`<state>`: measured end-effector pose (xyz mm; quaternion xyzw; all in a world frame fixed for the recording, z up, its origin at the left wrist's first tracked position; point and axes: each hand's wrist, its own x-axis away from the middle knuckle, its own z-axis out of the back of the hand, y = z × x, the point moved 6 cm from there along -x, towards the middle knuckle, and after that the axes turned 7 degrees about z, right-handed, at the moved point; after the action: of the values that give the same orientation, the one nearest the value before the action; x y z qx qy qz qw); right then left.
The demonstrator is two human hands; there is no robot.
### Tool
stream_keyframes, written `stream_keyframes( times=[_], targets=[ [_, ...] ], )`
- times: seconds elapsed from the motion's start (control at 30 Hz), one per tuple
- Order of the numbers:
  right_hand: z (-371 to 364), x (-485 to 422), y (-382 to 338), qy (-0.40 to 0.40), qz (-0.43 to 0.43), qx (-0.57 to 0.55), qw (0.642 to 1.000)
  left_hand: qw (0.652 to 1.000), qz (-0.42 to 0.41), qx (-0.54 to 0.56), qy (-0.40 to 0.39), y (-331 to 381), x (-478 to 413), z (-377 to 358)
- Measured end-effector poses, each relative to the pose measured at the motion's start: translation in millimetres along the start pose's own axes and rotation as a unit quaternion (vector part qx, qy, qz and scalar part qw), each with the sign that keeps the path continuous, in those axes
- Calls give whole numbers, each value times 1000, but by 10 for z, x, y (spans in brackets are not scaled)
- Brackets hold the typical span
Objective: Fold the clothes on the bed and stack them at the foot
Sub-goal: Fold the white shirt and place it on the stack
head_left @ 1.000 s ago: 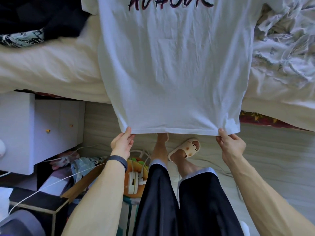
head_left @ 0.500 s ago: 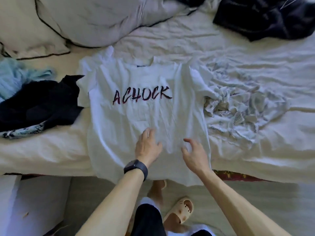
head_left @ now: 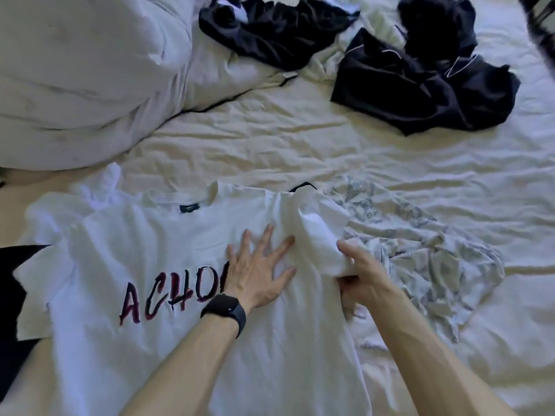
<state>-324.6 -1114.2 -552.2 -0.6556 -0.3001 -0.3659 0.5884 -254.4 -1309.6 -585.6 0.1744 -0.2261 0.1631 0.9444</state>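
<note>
Two bare arms reach over the bed (head_left: 300,145). Under them I count one white T-shirt (head_left: 144,250), spread face up at about seven o'clock of the scene, with its collar pointing to twelve and its lower part toward the person.

The left grip (head_left: 258,274) lies flat on the chest of the shirt. All five fingers (head_left: 265,235) are straight and spread wide, and the hand covers the end of the dark red lettering (head_left: 168,298), so only four letters, ACHO, show. One black watch (head_left: 225,310) sits on that wrist.

The right grip (head_left: 360,274), just at three o'clock of the left, is curled round one sleeve (head_left: 321,235) of the shirt. It pinches the bunched cloth between thumb and fingers.

Three dark garments lie unfolded on the sheet:
- One black garment (head_left: 270,28) is at twelve o'clock.
- One dark garment with thin white piping (head_left: 420,88) is at one o'clock. Both of these are well apart from the shirt.
- One black piece (head_left: 12,280) is at nine o'clock, with the shirt's edge lying over it.

One pale patterned garment (head_left: 420,250) is crumpled at three o'clock, touching the shirt's side just beside the right grip. One big white duvet (head_left: 84,70) is heaped at eleven o'clock. Something dark pokes in at the far two o'clock corner, and I cannot tell what it is.
</note>
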Motion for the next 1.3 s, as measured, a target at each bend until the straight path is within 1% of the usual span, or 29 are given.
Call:
stream_keyframes(
  times=[0.03,0.07,0.1,0.13,0.17,0.2,0.27,0.3,0.33,0.37,0.4,0.43,0.47,0.5,0.53,0.57,0.63,0.67,0.73,0.77,0.8,0.87,0.93,0.97,1.03,1.07,1.13,1.2,1.3],
  targets=[
    [17,-59,-100,13,31,20,999,1000,19,3,-16,-5,-51,-18],
    [121,-111,-264,61,110,57,990,999,35,7,-33,4,-91,-38],
    [260,-88,-485,121,221,98,963,998,46,11,-48,23,-125,-57],
    [375,-25,-681,148,321,135,926,997,55,14,-60,46,-156,-65],
    [477,9,-784,150,379,164,898,995,63,14,-73,69,-185,-58],
    [585,-26,-782,148,387,180,892,993,71,9,-93,90,-211,-46],
    [748,-204,-600,141,300,211,920,986,88,-8,-144,128,-267,-37],
    [797,-287,-502,130,253,220,933,983,97,-14,-157,164,-301,-16],
    [834,-369,-412,115,216,214,946,984,100,-11,-145,226,-339,44],
    [863,-427,-351,102,187,196,957,990,95,6,-101,317,-387,156],
    [877,-477,-327,88,168,175,966,996,80,37,-29,434,-451,313],
    [884,-518,-313,75,151,158,973,995,53,69,49,572,-530,484],
    [903,-552,-295,60,136,145,978,991,18,85,104,724,-624,624],
    [920,-576,-255,44,120,129,983,988,-14,87,127,880,-734,714],
    [927,-592,-207,28,105,110,988,989,-36,77,122,1039,-862,771],
    [927,-601,-160,12,88,86,992,992,-52,52,98,1198,-1007,800],
    [916,-604,-83,-25,42,23,999,996,-64,-62,25,1489,-1297,751],
    [905,-593,-61,-43,25,-5,999,990,-59,-124,-15,1603,-1401,710],
    [905,-553,-55,-61,9,-16,998,976,-50,-202,-63,1773,-1527,654],
    [936,-545,-76,-52,13,-4,999,974,-56,-211,-62,1852,-1587,655],
    [995,-550,-121,-36,26,17,999,975,-59,-203,-61,1933,-1644,676],
    [1014,-547,-228,-8,71,84,994,986,-60,-146,-45,1969,-1749,799],
    [1058,-605,-319,22,100,125,987,995,-46,-89,-13,1983,-1834,933],
    [1068,-633,-346,33,101,109,988,998,-34,-60,-2,1958,-1852,983],
    [1054,-692,-327,38,67,17,997,1000,-13,1,-1,1883,-1846,1017],
    [1029,-710,-302,27,46,-26,998,1000,-5,24,-4,1849,-1833,1010],
    [997,-714,-243,0,28,-57,998,999,5,46,-4,1823,-1815,967],
    [984,-692,-163,-23,13,-47,999,997,19,64,-25,1827,-1819,893],
    [1007,-647,-103,-28,-3,-2,1000,988,29,89,-126,1922,-1804,715]
  ],
)
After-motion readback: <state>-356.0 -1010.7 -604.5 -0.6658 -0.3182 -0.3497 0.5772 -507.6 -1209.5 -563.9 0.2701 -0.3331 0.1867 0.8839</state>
